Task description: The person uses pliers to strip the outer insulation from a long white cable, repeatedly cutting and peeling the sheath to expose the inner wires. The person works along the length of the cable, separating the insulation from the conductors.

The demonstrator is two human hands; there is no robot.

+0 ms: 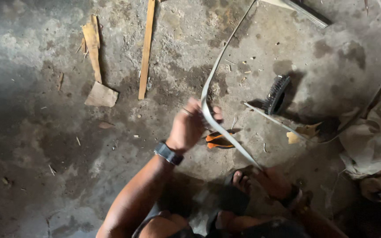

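Down on the rough concrete floor (45,101) we go, and the left hand (189,125) is up in the middle of the view, fingers curled tight around a pale, flat strip (208,94) right where it bends. From that grip the strip sweeps up and away toward the top of the view, and the other leg of it runs down and to the right, straight to the right hand (273,181), which sits low beside a dark sandal (233,194) and closes on the strip's lower end (the light is dim there, so the exact finger hold is hard to read). A dark watch (169,153) sits on the left wrist. Just under the left hand, on the floor, lies an orange-and-black tool (219,140), close to the strip but not in either hand. Further right stands a black brush (277,94), resting by a thin light slat (270,118). Over on the left, well apart from the hands, a long wooden batten (146,48) lies on the floor, and beside it some broken wood scraps (95,57). Crumpled brown paper (373,141) piles up at the right edge.
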